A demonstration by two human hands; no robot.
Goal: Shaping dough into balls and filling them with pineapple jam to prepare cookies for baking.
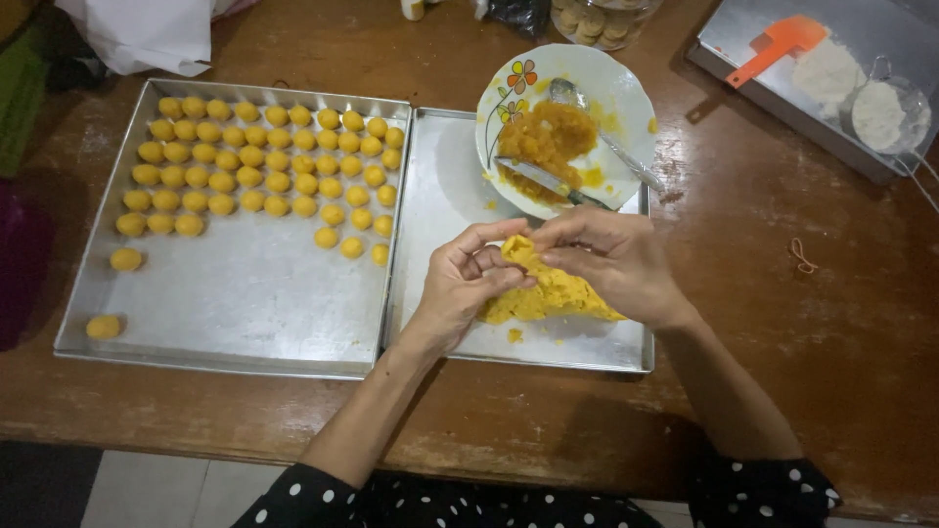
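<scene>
Currently your left hand (pixel 465 284) and right hand (pixel 611 259) both pinch a soft yellow dough piece (pixel 518 252), directly above the yellow dough lump (pixel 553 298).

A home kitchen — wooden table (pixel 782 293), baking trays (pixel 245 293), floral plate (pixel 626 88) — flour nearby.

Large rectangular metal baking tray (pixel 245 303): brushed, dull sheen. Second rectangular metal tray (pixel 445 196): same finish, lightly smeared. Small yellow dough balls (pixel 264 156): matt, smooth. Yellow dough lump (pixel 553 293): matt, crumbly, rough-edged. White round ceramic plate with flower print (pixel 626 93): glossy glaze. Orange jam filling (pixel 553 137): wet, glistening. Brown wooden table (pixel 802 323): worn, scuffed, patchy varnish. Orange plastic scraper (pixel 778 44): smooth.
</scene>
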